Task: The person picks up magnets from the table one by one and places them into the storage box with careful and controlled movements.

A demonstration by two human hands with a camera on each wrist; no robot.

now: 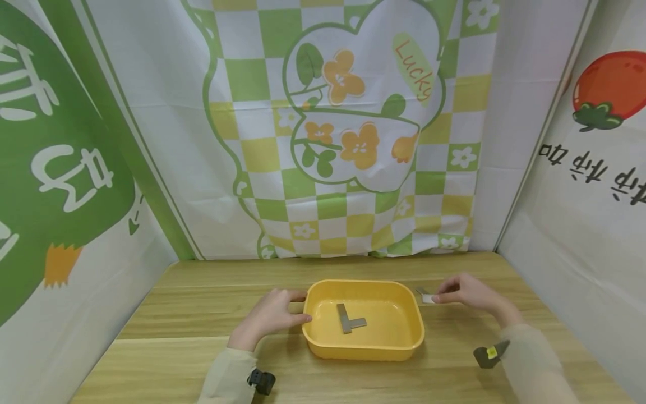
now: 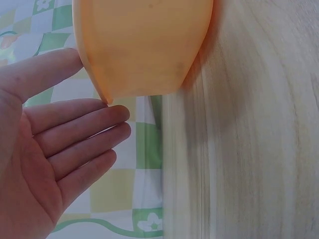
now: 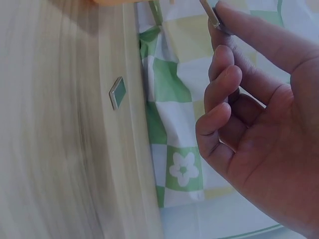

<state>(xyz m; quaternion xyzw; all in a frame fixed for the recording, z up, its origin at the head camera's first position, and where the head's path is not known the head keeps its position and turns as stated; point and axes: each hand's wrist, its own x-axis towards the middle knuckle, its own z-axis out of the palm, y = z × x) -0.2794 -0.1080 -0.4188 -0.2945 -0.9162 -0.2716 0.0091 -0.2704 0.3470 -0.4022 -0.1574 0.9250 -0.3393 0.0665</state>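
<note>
A yellow plastic tray (image 1: 365, 353) stands on the table. Inside it lies a small L-shaped metal try square (image 1: 345, 320). At the tray's left end, my left hand (image 1: 275, 311) touches the rim with thumb and fingers extended; the left wrist view shows the fingers nearly straight. My right hand (image 1: 466, 294), just right of the tray, pinches a small metal square (image 1: 428, 298) between thumb and index finger. The other fingers are curled loosely. Part of the held square is hidden by the fingertips.
A small flat shiny piece (image 3: 117, 93) lies on the table near its far edge in the right wrist view. The wooden table (image 1: 202, 314) is bordered by printed cloth at the back (image 1: 353, 224) and both sides.
</note>
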